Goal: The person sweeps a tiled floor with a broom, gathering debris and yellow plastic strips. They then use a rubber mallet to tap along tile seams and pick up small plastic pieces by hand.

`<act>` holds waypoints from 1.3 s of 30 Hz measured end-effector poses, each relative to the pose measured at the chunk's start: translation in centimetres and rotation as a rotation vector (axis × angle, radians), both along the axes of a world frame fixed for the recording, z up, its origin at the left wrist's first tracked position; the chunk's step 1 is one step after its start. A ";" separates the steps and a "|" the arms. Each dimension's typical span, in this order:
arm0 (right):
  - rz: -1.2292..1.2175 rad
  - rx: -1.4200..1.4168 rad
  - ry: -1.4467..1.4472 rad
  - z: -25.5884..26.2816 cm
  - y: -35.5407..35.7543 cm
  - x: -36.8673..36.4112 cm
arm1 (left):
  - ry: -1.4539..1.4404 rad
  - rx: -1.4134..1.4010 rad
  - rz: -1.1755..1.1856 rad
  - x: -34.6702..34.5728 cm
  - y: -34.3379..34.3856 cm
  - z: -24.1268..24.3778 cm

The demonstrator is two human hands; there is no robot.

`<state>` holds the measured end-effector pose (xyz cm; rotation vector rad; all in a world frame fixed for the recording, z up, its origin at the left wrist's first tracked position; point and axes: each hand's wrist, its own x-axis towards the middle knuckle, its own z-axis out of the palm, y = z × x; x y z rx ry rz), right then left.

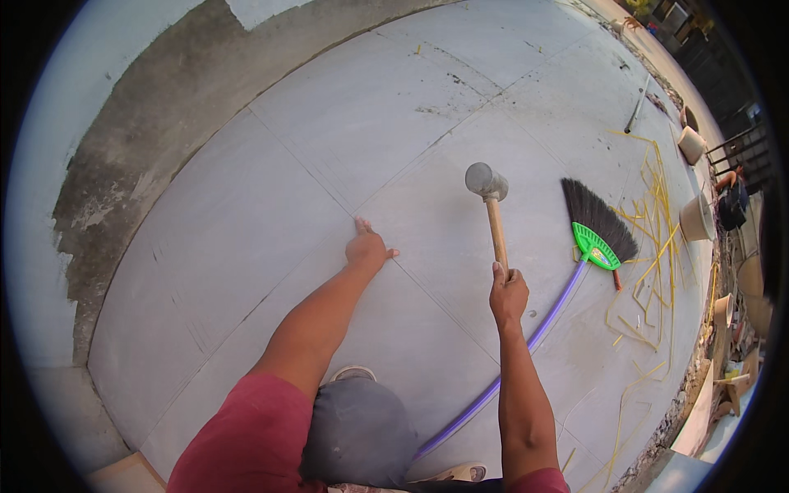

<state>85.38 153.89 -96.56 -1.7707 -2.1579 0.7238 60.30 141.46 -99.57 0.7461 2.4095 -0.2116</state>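
Note:
My left hand (pixel 367 248) rests on the grey floor tiles (pixel 296 246), its fingers apart at the spot where several tile joints meet; nothing is held in it. My right hand (pixel 509 297) grips the wooden handle of a rubber mallet (pixel 487 182) with a grey head. The mallet head is over the tiles, to the right of my left hand. Right of the mallet lies a broom (pixel 596 246) with black bristles, a green plastic head and a purple handle, which passes behind my right forearm.
Yellow plastic straps (pixel 662 246) lie tangled on the right. Several buckets (pixel 696 217) stand along the floor's broken right edge, with a person (pixel 732 200) beyond. A metal pipe (pixel 637 105) lies at the upper right. A partly plastered wall (pixel 142 123) borders the left side.

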 end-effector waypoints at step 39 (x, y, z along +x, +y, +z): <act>0.002 0.095 -0.266 25.6 6.6 21.0 | -0.249 0.031 -0.274 -8.3 -3.4 -1.5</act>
